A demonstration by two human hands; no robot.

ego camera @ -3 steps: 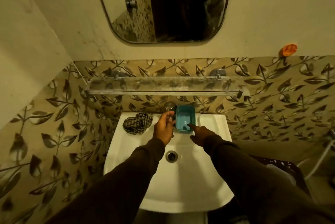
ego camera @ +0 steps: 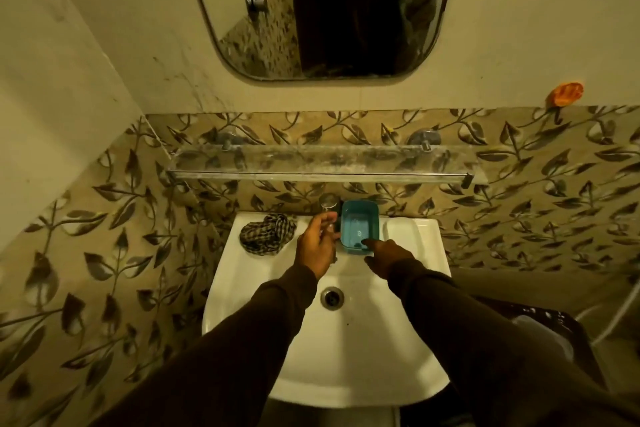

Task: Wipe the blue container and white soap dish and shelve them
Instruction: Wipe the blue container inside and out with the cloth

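Note:
The blue container (ego camera: 360,226), an open rectangular tub, stands on the back ledge of the white sink (ego camera: 349,367), just right of the metal tap (ego camera: 328,201). My left hand (ego camera: 317,246) is curled against the container's left wall, over the tap spout; whether it grips either one is unclear. My right hand (ego camera: 388,257) lies at the container's near right corner, its forefinger touching the front rim. A white raised patch (ego camera: 398,229) right of the container may be the soap dish; I cannot tell.
A checked cloth (ego camera: 268,234) lies bunched on the sink's back left corner. A dusty glass shelf (ego camera: 322,163) runs along the leaf-patterned tiled wall above the tap, with a mirror (ego camera: 322,11) higher up. An orange hook (ego camera: 568,94) sits on the right wall. A dark bin (ego camera: 540,333) stands lower right.

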